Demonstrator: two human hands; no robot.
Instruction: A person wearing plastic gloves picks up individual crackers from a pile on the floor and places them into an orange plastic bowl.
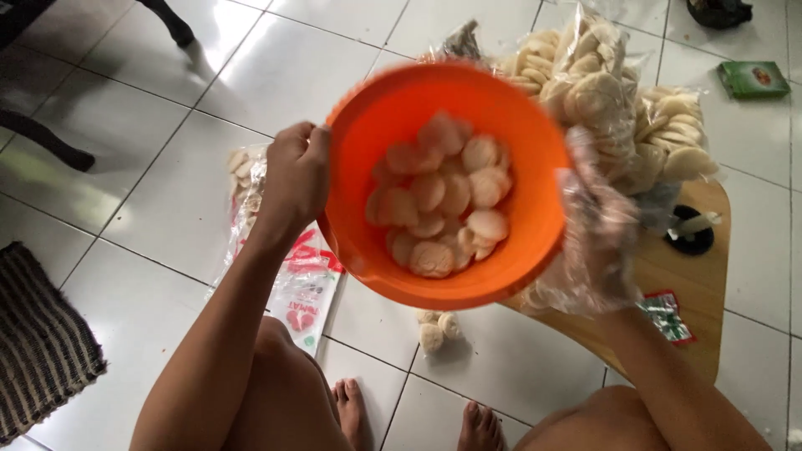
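Head view: both hands' grip clasps the orange bowl (443, 184) rim.

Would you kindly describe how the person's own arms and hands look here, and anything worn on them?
The left hand and its forearm are bare: no sleeve, watch or ring shows. The right hand is covered by a loose, crinkly, see-through plastic glove that blurs its outline; the forearm behind it is bare and sleeveless.

Both hands (294, 179) (597, 242) raised, fingers curled, forearms outstretched.
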